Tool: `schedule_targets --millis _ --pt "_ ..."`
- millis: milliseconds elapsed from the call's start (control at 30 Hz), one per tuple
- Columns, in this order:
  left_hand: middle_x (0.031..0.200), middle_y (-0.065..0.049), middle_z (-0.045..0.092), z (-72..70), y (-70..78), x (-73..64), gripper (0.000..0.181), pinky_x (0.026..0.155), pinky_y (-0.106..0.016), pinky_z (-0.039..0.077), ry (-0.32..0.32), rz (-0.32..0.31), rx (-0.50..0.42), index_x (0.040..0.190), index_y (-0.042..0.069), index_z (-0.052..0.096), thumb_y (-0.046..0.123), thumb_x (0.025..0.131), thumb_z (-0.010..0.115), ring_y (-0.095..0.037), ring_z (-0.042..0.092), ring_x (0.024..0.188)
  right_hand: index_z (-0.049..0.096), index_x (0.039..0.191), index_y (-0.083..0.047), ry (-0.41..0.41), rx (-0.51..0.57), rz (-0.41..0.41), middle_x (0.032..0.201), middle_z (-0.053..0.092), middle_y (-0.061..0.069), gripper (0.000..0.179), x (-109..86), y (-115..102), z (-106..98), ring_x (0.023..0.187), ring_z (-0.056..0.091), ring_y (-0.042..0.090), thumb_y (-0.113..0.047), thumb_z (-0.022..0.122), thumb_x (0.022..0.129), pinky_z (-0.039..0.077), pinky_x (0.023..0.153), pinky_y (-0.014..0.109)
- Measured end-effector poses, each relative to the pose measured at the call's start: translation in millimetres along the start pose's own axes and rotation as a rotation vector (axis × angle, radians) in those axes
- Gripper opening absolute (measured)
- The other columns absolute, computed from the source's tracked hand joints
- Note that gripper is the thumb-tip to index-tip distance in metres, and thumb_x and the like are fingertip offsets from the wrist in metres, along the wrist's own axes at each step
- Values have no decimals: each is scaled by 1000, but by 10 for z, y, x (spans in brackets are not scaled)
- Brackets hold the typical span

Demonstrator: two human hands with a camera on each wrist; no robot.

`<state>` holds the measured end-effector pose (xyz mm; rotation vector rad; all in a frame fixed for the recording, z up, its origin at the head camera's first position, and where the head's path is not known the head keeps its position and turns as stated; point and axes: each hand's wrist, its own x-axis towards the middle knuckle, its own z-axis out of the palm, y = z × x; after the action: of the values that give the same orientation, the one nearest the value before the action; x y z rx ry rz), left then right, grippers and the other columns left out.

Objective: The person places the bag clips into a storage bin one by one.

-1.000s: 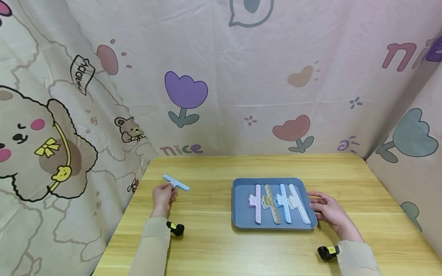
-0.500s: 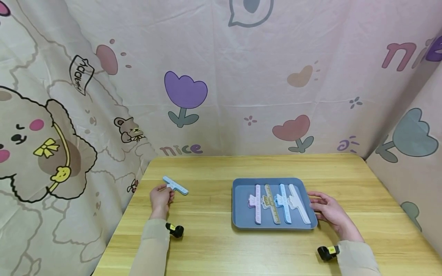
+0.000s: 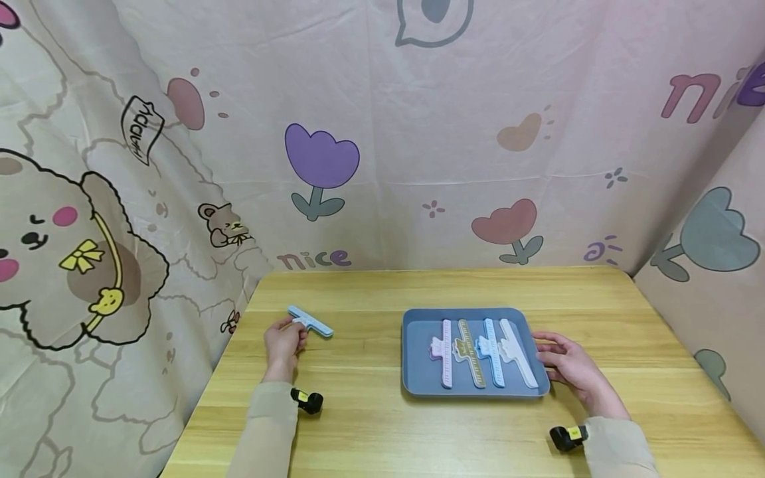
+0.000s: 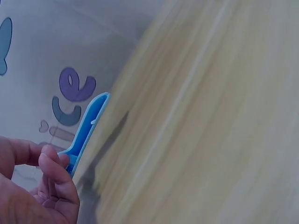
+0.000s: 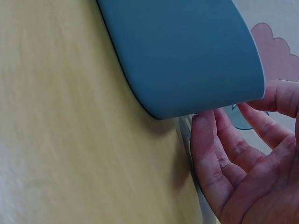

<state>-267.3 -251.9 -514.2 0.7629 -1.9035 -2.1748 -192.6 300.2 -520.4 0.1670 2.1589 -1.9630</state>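
My left hand pinches the handle of a light blue sealing clip at the left of the table. In the left wrist view, the blue clip sticks out past thumb and fingertips, and its shadow falls on the wood beside it. A grey-blue tray lies right of the middle. Side by side in it are a lilac clip, a brown clip, a blue clip and a white clip. My right hand rests fingertips against the tray's right wall, fingers loosely spread.
The wooden table ends at a printed cloth hung behind it and along both sides. Each sleeve cuff carries a small black wrist camera. Bare wood lies between the left hand and the tray.
The clip in my left hand first dipped slightly toward me, then shifted a little to the right. My right hand and the tray have stayed in place.
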Motion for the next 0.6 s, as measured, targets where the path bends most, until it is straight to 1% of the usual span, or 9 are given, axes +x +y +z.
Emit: schedule_targets --millis 233,467,600 --pt "78 -9 65 150 65 -103 55 46 -19 42 -58 29 -21 138 -7 41 -8 86 57 -8 55 57 33 144 8 1 -2 2 125 56 23 55 4 4 -5 89 67 20 -3 58 96 57 72 37" --pt "89 -14 68 277 139 -220 50 49 -19 43 -130 55 40 137 -5 46 -5 89 58 -10 57 61 34 144 8 3 3 0 123 57 21 55 6 3 -3 90 67 20 -4 58 96 57 72 37" --pt "90 -15 68 355 175 -308 48 52 -21 45 -163 83 69 135 -4 48 -3 89 60 -13 60 65 33 144 8 -2 5 -5 123 57 21 55 3 -1 -2 90 67 20 -3 58 96 57 73 37"
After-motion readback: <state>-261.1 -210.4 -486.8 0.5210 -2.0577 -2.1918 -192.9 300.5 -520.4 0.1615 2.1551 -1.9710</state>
